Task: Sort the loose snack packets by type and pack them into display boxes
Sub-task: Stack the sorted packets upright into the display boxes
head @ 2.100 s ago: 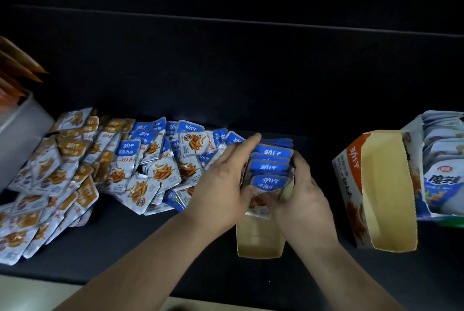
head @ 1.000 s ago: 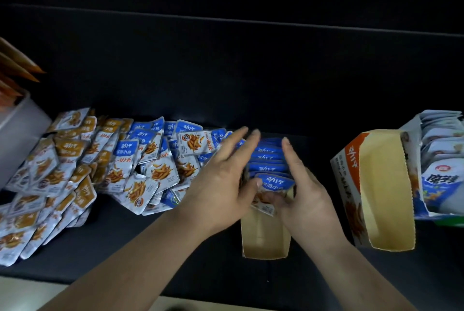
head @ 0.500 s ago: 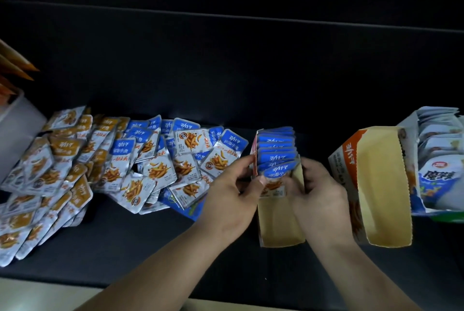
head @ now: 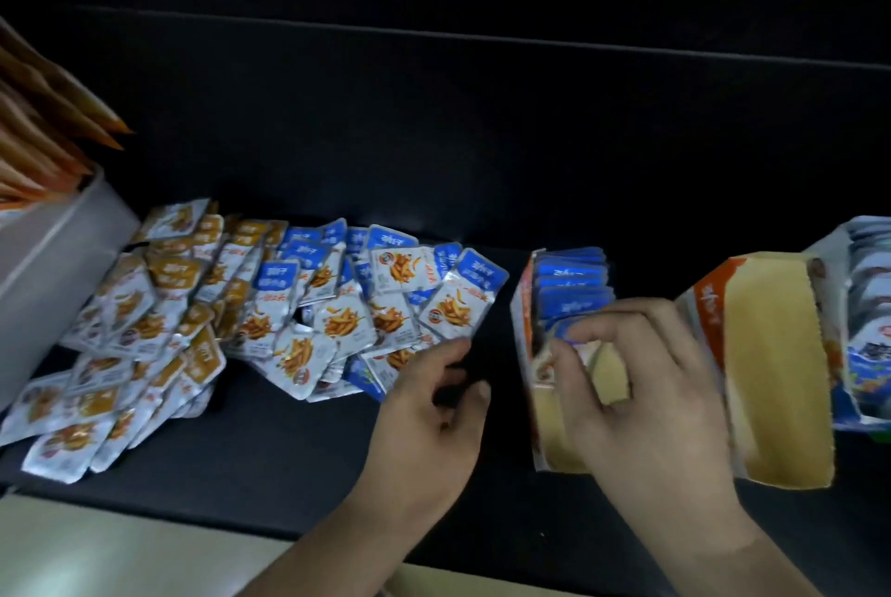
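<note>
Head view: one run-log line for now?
left hand: empty, by loose packets | right hand: grips blue packets in display box | second box: looks empty

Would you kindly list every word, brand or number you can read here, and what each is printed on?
Blue-topped packets: white characters, too blurred to read.
Brown-topped packets: white characters, also blurred.
Open display box: white characters on its orange side, unreadable.
No text can be quoted.

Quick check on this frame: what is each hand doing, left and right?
Left hand: open, loosely curled, holding nothing, beside the loose packets.
Right hand: pinching the front blue packet in the display box.
</note>
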Tool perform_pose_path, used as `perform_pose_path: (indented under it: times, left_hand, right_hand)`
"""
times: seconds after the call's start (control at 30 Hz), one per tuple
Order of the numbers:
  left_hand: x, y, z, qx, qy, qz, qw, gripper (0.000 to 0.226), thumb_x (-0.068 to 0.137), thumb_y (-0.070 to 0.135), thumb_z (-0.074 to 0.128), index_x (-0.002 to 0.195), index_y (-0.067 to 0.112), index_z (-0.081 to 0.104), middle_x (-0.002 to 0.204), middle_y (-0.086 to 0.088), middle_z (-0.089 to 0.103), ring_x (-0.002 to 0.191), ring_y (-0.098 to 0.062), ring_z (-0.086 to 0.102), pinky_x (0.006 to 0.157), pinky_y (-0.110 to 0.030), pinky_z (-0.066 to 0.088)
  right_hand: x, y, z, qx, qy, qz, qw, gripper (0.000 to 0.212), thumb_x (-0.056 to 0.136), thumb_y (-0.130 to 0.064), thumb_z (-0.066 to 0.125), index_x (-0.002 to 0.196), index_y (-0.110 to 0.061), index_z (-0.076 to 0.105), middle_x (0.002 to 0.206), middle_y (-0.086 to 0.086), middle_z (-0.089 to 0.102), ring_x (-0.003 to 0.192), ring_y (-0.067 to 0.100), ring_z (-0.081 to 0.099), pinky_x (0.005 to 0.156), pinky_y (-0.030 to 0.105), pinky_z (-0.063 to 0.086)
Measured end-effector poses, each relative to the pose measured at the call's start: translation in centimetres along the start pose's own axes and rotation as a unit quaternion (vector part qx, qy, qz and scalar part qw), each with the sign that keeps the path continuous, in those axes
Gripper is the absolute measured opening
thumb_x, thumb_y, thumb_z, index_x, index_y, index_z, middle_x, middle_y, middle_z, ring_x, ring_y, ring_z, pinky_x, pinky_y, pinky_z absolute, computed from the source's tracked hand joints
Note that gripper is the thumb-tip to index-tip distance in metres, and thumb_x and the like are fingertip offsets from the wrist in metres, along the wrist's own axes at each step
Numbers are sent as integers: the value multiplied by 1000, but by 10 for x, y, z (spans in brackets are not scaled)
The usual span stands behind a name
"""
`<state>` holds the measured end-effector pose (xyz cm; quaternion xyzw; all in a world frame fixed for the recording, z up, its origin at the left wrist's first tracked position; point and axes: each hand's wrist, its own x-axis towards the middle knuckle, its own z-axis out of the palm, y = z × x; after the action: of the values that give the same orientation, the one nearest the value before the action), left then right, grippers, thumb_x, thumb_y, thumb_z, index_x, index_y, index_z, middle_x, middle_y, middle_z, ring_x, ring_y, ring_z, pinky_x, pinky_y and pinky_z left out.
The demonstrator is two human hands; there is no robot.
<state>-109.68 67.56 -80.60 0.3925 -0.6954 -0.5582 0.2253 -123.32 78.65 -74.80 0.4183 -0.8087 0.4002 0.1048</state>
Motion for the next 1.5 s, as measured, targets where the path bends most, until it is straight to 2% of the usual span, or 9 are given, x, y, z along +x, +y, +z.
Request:
perform_pose_path:
  times: [0.13,0.27,0.43,0.73,0.87,1.0,1.2,1.37,1.5]
  left_hand:
    - [7,-37,-63,207,103,73,970,40,90,15,73,127,31,68,139,10,56,131,-13,55,97,-44,57]
    - [39,-50,-109,378,96,96,916,63,88,27,71,148,24,52,162,-15,36,151,-39,27,117,-60,36]
    - [87,-40,-118,469,-72,-15,880,94,93,67,51,159,48,-13,170,-12,-21,154,-39,-26,126,-52,-4]
    - [47,-45,-108,485,-139,13,863,86,83,75,6,156,43,-27,166,-6,-35,147,-32,-42,127,-53,-10]
    - [16,-52,-100,420,-136,70,894,77,95,63,23,162,42,-9,173,-7,-12,154,-31,-29,128,-55,2]
    - [12,-52,-120,295,-39,127,946,66,100,32,51,160,41,25,165,-1,36,155,-22,28,121,-41,36]
    - [41,-63,-140,329,70,-43,941,48,92,23,67,139,23,57,130,-2,60,119,-31,53,93,-42,50]
    - [57,-39,-122,119,55,-165,978,46,72,19,91,98,36,56,88,14,72,83,-1,71,73,-27,57]
    - [82,-32,-113,106,51,-231,966,53,60,22,98,98,30,62,90,9,76,83,-8,74,82,-38,63]
  right_hand:
    - [-9,-54,52,153,-154,43,975,21,86,-26,77,102,-32,65,104,-18,62,98,-1,63,93,16,46]
    - [-14,-56,111,104,-272,209,934,51,91,-46,68,139,-42,51,151,-14,39,145,8,35,118,29,35]
    - [15,-40,152,-3,-333,186,924,70,95,-66,48,158,-49,22,171,-8,-9,157,21,-15,128,48,2]
    - [-4,-50,152,27,-422,192,885,59,100,-63,37,155,-57,16,167,-25,-16,151,6,-27,129,43,0]
    - [-26,-47,136,-1,-451,159,878,70,88,-76,28,153,-61,7,162,-30,-24,147,2,-35,129,44,1]
    - [-34,-36,123,-37,-469,106,876,83,81,-88,28,155,-60,3,163,-30,-24,151,7,-31,126,35,1]
    - [-31,-36,126,-56,-412,74,906,95,71,-91,39,154,-57,11,161,-26,5,157,12,11,114,36,43]
    - [-30,-37,126,-71,-430,62,898,95,77,-89,45,154,-59,-2,159,-22,5,157,14,9,111,35,46]
    - [-24,-39,124,-65,-433,74,896,93,78,-88,51,156,-53,14,156,-23,8,155,14,14,111,34,45]
